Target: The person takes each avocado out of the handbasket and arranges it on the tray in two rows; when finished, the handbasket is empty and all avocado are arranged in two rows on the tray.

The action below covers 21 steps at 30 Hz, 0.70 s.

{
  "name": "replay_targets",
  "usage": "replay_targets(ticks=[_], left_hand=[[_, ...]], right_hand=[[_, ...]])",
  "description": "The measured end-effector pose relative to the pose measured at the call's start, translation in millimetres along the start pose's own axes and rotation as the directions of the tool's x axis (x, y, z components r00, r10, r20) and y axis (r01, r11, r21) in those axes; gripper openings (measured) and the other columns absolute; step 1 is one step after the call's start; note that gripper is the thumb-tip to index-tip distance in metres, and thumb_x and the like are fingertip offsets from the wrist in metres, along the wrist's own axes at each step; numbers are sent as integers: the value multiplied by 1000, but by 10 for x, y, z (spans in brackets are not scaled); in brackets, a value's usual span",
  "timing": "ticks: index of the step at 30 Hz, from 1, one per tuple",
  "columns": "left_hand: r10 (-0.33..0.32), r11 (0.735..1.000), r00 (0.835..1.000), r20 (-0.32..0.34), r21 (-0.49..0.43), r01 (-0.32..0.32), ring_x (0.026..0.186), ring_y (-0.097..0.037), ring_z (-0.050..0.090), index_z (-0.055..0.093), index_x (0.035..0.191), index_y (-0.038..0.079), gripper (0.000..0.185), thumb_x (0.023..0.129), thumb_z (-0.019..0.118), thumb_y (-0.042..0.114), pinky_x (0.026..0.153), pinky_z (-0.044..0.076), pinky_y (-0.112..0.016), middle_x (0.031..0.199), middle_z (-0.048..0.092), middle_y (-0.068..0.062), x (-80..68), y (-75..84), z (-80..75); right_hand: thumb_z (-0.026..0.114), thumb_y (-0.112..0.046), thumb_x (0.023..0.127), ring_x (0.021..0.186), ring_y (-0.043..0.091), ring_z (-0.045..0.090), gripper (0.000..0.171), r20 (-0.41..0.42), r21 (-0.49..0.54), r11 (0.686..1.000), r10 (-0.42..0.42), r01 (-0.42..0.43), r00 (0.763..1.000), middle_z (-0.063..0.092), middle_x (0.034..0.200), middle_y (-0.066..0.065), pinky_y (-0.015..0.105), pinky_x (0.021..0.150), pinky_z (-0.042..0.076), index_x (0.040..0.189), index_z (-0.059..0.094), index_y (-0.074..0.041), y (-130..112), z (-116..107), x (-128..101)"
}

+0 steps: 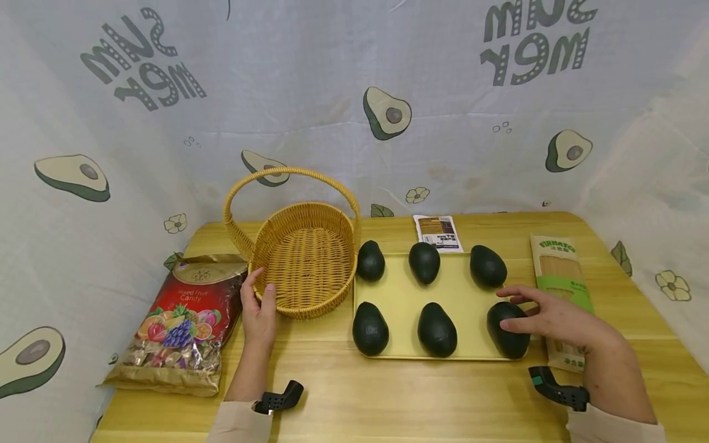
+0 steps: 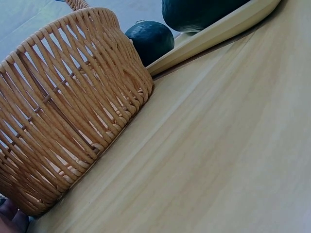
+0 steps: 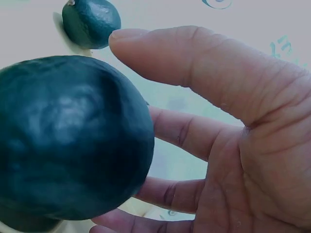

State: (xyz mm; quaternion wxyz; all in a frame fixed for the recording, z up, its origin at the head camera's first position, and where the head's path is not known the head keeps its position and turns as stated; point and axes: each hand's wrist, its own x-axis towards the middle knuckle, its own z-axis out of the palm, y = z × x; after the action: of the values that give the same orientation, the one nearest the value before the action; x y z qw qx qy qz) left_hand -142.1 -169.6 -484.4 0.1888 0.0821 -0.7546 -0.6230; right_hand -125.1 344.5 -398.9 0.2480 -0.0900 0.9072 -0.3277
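My left hand (image 1: pixel 259 314) is at the near left side of a yellow wicker basket (image 1: pixel 343 295), thumb over the rim and other fingers along the outside. In the left wrist view, fingers (image 2: pixel 12 216) show low beside the basket's base. The basket has a tall arched handle and stands upright with nothing in it. My right hand (image 1: pixel 559 317) is spread around a dark green avocado (image 1: pixel 506 338) at the tray's near right corner. In the right wrist view its thumb stands apart from that avocado (image 3: pixel 73 136), while the other fingers reach behind it.
More avocados (image 1: pixel 437 329) sit in two rows on a pale yellow tray (image 1: pixel 399 295). A red and gold candy bag (image 1: pixel 177 326) lies left of the basket. A noodle packet (image 1: pixel 559 271) lies beyond the right hand, and a small white packet (image 1: pixel 440 231) behind the tray.
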Motion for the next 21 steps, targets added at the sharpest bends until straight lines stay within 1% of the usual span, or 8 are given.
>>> replay_targets(ticks=[6, 11, 17, 21], left_hand=[[-4, 1000, 1000, -5, 5, 4, 154, -31, 21, 45, 147, 11, 42, 105, 50, 17, 124, 15, -59, 159, 32, -13, -12, 3, -3], [5, 1000, 1000, -7, 0, -5, 154, -31, 21, 46, 146, 11, 42, 105, 50, 17, 124, 15, -59, 159, 33, -14, -9, 6, 3], [4, 1000, 1000, -1, 4, -4, 155, -32, 20, 45, 147, 12, 42, 106, 50, 19, 123, 16, -60, 160, 32, -13, -9, 13, -2], [7, 1000, 1000, 0, -2, -7, 155, -31, 20, 45, 147, 12, 42, 106, 50, 18, 123, 15, -60, 160, 31, -13, -15, 4, -5]], right_hand=[[68, -32, 97, 117, 44, 60, 66, -6, 7, 1000, -7, 7, 1000, 50, 138, 33, 39, 81, 51, 149, 42, -2, -9, 21, -12], [69, -32, 97, 116, 43, 61, 65, -5, 2, 1000, -2, 2, 1000, 54, 135, 31, 40, 81, 51, 148, 44, -3, -48, 42, -14], [71, -39, 94, 117, 42, 61, 63, -31, -65, 997, 31, -33, 999, 61, 131, 29, 40, 81, 51, 144, 50, -7, -148, 68, 7], [72, -40, 93, 113, 38, 61, 61, -52, -100, 993, 55, -60, 997, 63, 126, 25, 39, 79, 50, 141, 52, -8, -133, 45, -7]])
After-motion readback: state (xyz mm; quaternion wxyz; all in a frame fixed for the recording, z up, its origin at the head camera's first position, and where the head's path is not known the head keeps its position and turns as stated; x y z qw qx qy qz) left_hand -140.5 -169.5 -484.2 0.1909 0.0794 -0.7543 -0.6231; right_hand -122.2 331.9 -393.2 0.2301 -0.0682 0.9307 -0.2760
